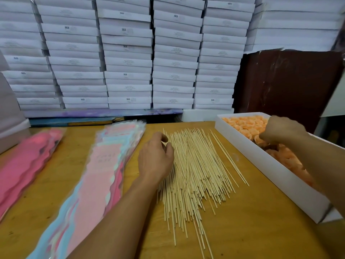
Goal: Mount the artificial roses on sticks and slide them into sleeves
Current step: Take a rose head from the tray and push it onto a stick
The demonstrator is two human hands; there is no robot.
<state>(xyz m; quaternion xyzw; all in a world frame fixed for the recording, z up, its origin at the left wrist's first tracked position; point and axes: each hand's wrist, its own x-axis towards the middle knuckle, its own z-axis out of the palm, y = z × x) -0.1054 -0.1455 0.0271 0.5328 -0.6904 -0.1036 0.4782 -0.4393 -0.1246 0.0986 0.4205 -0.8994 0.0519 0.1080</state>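
On the desk (252,230), the left hand (155,157) curled over a heap of sticks (196,171), too many to count; its grip was unclear. Two sleeve stacks (104,165) lay leftward, blurred. The right hand (281,128) pinched among orange roses (244,124) in one box (261,165), fingertips hidden.

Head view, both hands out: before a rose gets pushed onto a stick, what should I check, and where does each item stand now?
1. Left hand has one stick singled out: cannot tell; its curled fingers are at the left edge of the stick pile.
2. Right hand has a rose: cannot tell; it reaches into the white box, fingertips hidden.
3. Orange roses available: ok.
4. Sleeves within reach, left of the sticks: ok.
5. Bare table in front to work on: ok.
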